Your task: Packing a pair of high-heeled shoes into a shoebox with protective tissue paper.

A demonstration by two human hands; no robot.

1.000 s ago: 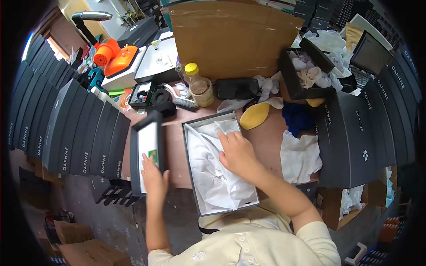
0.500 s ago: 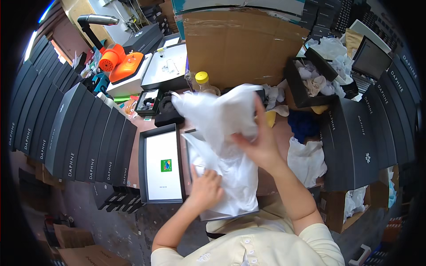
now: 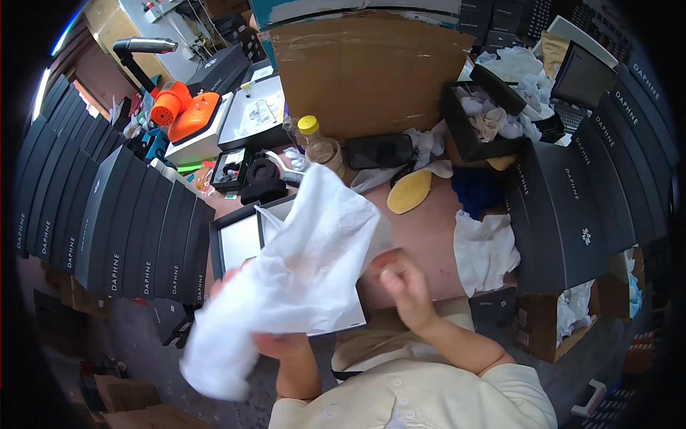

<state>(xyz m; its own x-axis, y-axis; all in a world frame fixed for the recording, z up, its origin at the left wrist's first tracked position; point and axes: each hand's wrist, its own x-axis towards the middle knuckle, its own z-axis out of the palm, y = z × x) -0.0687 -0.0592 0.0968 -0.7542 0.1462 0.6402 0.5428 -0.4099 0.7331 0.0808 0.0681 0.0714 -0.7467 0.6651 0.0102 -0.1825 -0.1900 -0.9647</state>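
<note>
My left hand [image 3: 282,344] grips a white, thin-cloth bundle [image 3: 304,250] from below; a few of its fingertips show at the bundle's left edge. The lower end of the bundle swings out blurred to the left, and what is inside it, if anything, is hidden. Beneath it lies an open shoe box with a white inside [image 3: 343,320], mostly covered. A dark box part with a white inside [image 3: 239,239] shows at the left. To the right of the bundle, my right hand [image 3: 406,287] is apart from it, fingers curled in and slightly blurred, with nothing visible in them.
Dark shoe boxes stand in rows at left [image 3: 107,214] and right [image 3: 557,207]. Behind are a yellow-capped bottle [image 3: 321,146], a black case [image 3: 379,151], a yellow oval pad [image 3: 409,191] and a large carton [image 3: 364,79]. White cloth [image 3: 487,250] lies at the right edge.
The white bundle has moved left and down, from my right hand into my left. My right hand has let go and dropped lower. The yellow pad and black case now show.
</note>
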